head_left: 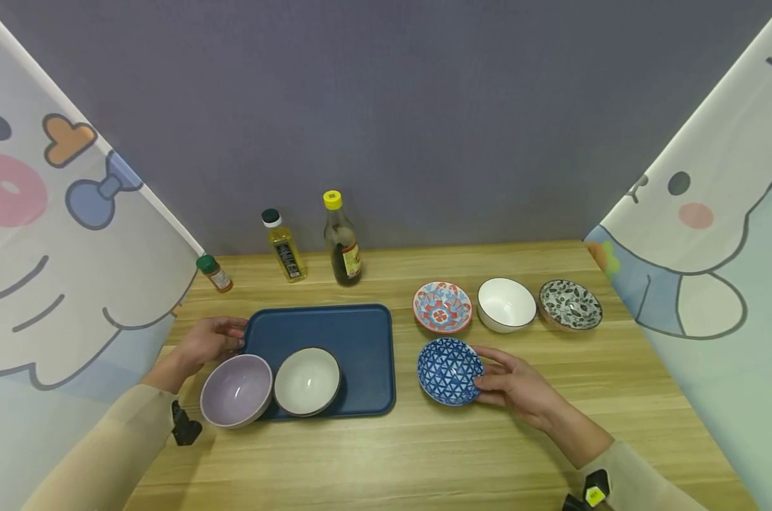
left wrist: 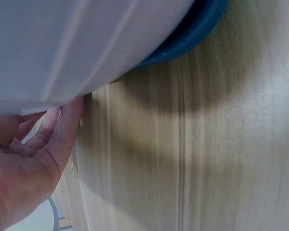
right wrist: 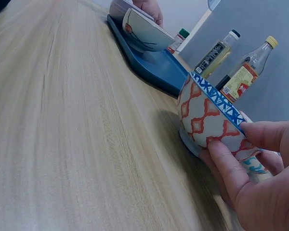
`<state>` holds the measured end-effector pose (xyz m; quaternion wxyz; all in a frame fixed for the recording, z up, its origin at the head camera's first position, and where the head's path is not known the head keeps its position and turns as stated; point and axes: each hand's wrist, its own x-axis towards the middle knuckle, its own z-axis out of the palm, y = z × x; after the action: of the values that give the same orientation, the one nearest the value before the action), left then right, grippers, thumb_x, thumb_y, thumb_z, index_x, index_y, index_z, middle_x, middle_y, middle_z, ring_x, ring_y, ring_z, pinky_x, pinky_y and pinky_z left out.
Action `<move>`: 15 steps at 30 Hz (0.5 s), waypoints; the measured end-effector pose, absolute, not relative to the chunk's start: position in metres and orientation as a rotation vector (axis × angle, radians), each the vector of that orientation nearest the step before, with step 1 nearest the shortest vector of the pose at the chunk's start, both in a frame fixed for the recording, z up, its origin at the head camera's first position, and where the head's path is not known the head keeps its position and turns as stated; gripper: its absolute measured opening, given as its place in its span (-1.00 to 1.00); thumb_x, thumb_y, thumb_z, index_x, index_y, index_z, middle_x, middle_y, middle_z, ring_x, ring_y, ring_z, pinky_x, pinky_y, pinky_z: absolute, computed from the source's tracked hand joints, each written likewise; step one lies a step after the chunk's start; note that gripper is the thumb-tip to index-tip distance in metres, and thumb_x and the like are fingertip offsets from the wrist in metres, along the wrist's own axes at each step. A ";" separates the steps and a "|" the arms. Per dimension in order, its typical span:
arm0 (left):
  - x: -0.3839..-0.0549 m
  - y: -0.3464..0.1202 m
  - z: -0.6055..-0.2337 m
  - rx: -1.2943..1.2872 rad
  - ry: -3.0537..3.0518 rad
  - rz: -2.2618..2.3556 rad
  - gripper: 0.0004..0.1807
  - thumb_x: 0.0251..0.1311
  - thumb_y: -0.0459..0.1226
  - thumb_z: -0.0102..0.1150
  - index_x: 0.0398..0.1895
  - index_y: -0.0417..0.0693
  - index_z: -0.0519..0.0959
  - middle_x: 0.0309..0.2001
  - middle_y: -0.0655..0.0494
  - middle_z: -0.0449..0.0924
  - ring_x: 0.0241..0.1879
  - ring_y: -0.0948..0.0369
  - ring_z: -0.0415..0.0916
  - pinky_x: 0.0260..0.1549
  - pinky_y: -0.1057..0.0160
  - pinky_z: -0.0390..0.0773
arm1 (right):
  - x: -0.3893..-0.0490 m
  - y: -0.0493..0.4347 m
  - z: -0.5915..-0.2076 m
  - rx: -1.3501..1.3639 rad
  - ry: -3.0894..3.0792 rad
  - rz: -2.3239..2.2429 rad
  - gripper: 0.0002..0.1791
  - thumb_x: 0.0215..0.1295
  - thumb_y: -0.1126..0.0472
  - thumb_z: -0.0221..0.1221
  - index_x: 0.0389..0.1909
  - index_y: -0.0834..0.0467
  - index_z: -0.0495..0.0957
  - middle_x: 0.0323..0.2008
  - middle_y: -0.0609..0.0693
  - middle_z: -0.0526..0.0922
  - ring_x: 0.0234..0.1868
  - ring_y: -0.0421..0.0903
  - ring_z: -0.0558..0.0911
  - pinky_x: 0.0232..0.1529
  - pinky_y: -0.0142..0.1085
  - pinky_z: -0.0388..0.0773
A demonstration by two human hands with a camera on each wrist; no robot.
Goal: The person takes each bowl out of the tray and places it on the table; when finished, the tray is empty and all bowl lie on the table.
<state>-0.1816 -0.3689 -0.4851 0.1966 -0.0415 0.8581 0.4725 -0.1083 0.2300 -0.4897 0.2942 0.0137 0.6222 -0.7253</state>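
Note:
In the head view, a bowl [head_left: 450,371] with blue triangles inside is pinched at its right rim by my right hand [head_left: 520,390]. The right wrist view shows the thumb at the rim and fingers against the outside of this bowl [right wrist: 207,115], patterned red and white there. My left hand [head_left: 210,343] touches the left edge of a dark blue tray [head_left: 368,362], beyond a lilac bowl [head_left: 237,390]. The lilac bowl overlaps the tray's front left corner. Right beside it, a white bowl [head_left: 307,381] sits on the tray. In the left wrist view, the lilac bowl hides the fingertips.
Behind the tray stand a green-capped spice jar [head_left: 215,273], an oil bottle [head_left: 285,246] and a yellow-capped sauce bottle [head_left: 343,245]. To the right are a red-patterned bowl [head_left: 443,307], a plain white bowl [head_left: 506,304] and a leaf-patterned bowl [head_left: 570,305]. Printed curtains flank the wooden table [head_left: 386,468].

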 end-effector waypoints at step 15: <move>-0.181 -0.368 -0.484 -0.124 2.404 1.328 -0.44 0.35 -0.52 0.10 0.40 -0.52 0.28 0.07 -0.40 0.51 -0.13 0.12 0.62 -0.17 0.18 0.73 | -0.106 0.232 -0.493 0.023 1.660 -1.921 -0.15 0.42 0.35 0.20 0.62 0.22 0.00 0.30 0.41 0.41 0.07 0.05 0.69 0.06 -0.05 0.68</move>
<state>-0.1814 -0.3677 -0.4837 0.1951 -0.0443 0.8576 0.4738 -0.1063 0.2319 -0.4935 0.2969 0.0088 0.6242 -0.7226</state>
